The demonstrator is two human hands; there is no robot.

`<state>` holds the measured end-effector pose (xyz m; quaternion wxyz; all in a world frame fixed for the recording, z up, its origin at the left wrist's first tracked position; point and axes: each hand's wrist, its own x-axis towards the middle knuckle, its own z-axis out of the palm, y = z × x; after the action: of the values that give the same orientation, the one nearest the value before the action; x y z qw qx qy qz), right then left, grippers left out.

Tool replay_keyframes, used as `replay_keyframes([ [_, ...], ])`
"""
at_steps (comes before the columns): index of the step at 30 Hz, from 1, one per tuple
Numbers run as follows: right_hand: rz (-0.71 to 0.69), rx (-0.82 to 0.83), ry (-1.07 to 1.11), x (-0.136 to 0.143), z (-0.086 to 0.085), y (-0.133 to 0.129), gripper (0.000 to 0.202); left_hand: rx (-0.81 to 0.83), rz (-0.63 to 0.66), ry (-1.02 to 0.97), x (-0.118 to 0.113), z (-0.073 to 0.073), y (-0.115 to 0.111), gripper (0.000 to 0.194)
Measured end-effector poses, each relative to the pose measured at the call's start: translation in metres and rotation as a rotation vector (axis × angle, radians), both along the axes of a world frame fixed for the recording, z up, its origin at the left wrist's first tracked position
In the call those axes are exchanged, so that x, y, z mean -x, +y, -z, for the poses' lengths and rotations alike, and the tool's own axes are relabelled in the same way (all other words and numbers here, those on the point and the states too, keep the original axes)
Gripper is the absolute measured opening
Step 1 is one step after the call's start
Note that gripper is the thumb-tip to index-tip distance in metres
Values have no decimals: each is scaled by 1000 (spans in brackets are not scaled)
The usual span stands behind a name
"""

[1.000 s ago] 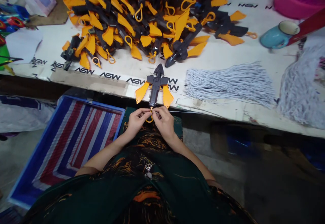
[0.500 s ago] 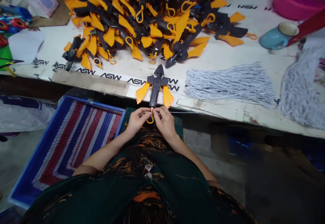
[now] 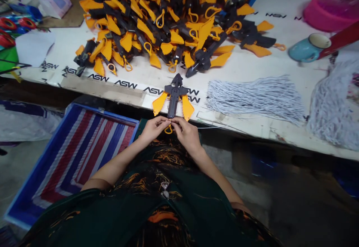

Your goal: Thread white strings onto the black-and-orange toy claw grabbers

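Note:
A black plastic toy plane (image 3: 174, 93) with orange wings lies at the table's front edge, its nose pointing away from me. From its near end hangs an orange loop (image 3: 168, 129). My left hand (image 3: 153, 130) pinches a white string at the neck of this loop. On the other side my right hand (image 3: 187, 134) also pinches the string, close to the left fingertips. The string's free end (image 3: 213, 127) runs out to the right past my right hand. The fingertips partly hide where string and loop meet.
Behind lies a heap of similar black and orange toys (image 3: 157, 26). To the right are a bundle of white strings (image 3: 252, 99), a looser string pile (image 3: 331, 105), a blue mug (image 3: 304, 49) and a pink basin (image 3: 322, 17). A blue-rimmed striped tray (image 3: 25, 187) sits below left.
My fingertips have come closer together at the loop's neck, and my right hand has turned slightly. The whole view has shifted a little.

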<state>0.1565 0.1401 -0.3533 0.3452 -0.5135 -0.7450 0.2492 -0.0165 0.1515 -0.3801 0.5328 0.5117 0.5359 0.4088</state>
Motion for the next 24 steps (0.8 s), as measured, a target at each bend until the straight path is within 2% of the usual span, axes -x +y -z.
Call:
replay_keyframes([
  [5, 10, -109, -206, -1, -10, 3, 25, -124, 7, 123, -7, -5, 7, 26],
  [8, -42, -132, -254, -4, -11, 8, 26, -161, -19, 142, 2, -17, 2, 26],
  [13, -33, -137, -241, -12, -11, 12, 24, -226, -308, 31, 44, -38, -13, 28],
  [15, -52, -140, -206, -8, -14, 13, 25, -218, -327, 23, 56, -41, -18, 30],
  [17, -130, -144, -122, 4, -17, 14, 29, -180, -275, 46, 59, -41, -22, 32],
  [21, -326, -143, 116, 35, -16, 17, 27, -140, -221, 11, 51, -41, -26, 33],
  [24, -319, -106, 190, 45, -14, 21, 23, -114, -228, -64, 43, -41, -26, 35],
])
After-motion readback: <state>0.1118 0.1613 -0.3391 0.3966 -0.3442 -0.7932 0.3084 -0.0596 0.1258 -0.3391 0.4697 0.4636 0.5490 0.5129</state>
